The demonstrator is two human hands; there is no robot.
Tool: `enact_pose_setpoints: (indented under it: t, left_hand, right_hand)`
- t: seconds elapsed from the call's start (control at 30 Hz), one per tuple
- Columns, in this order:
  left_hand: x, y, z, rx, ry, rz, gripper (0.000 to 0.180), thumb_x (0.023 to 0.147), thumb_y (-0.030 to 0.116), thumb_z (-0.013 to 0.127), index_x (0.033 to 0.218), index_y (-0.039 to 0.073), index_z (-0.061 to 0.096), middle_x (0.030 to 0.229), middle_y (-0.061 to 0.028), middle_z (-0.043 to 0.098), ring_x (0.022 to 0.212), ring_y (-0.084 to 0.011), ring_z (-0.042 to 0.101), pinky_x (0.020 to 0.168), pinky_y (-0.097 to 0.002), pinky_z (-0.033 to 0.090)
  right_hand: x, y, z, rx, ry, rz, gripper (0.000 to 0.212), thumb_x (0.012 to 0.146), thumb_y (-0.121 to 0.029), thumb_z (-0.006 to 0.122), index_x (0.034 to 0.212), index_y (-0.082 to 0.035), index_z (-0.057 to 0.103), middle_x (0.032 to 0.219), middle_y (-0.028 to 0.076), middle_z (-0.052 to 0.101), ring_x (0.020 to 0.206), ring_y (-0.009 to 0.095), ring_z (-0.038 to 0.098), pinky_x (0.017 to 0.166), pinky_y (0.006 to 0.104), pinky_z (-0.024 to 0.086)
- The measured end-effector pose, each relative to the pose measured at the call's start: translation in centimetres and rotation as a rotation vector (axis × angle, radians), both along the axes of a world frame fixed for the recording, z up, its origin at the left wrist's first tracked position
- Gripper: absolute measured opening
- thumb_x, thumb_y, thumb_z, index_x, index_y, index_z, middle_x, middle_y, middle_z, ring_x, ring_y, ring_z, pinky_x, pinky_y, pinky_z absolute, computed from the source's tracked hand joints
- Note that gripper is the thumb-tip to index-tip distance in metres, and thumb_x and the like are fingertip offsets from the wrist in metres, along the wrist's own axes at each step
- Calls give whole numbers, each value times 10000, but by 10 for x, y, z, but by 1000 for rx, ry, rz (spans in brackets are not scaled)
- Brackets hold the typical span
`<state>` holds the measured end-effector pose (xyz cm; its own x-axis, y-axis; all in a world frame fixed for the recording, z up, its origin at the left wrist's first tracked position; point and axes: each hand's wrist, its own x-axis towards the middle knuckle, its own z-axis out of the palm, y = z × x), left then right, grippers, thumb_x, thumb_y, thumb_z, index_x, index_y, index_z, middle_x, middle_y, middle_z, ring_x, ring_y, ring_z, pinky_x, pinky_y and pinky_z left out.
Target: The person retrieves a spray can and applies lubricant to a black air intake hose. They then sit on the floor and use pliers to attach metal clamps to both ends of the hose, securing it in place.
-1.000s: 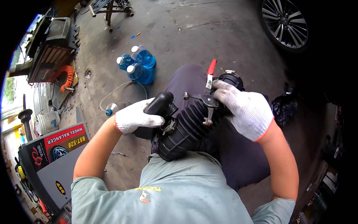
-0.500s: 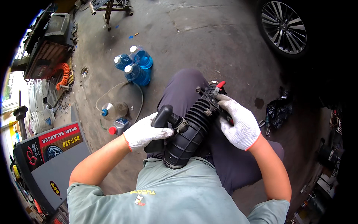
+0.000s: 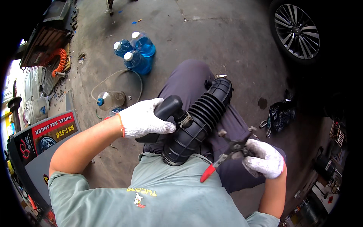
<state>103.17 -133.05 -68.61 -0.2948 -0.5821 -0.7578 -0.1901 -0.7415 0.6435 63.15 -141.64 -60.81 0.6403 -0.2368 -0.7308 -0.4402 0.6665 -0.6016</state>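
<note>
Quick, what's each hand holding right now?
Left hand: closed around the black elbow hose.
Right hand: closed on the red-handled pliers.

Bare floor [image 3: 215,38] left wide passage between the blue-filled bottles [image 3: 140,63] and the wheel [image 3: 297,32], but closer, the ribbed black hose [image 3: 207,109] blocked the middle, with a small gap between it and the red-handled pliers [image 3: 237,146] in the right hand [image 3: 266,159].

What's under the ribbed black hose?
Dark trousers show along both sides of the ribbed black hose. Whatever lies directly beneath it is covered and can't be seen.
</note>
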Motion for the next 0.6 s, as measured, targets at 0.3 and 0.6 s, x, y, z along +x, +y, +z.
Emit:
enact_pose_setpoints:
  t: [0.3, 0.6]
  left_hand:
    - [-7, -8, 2, -146, -303, -204, 795, 833, 458, 943, 1437, 63, 612, 1207, -137, 726, 1116, -231, 694, 1015, -400, 546]
    - [-12, -12, 4, -181, -297, -199, 798, 830, 430, 950, 1443, 53, 607, 1201, -129, 716, 1097, -222, 694, 1001, -384, 548]
  right_hand:
    - [56, -10, -45, 326, -92, 255, 686, 1046, -325, 703, 1555, 86, 494, 1337, 202, 757, 531, 75, 543, 483, 235, 447]
    - [65, -13, -59, 421, -88, 222, 713, 1045, -327, 736, 1568, 80, 474, 1275, 190, 789, 549, 71, 526, 478, 238, 428]
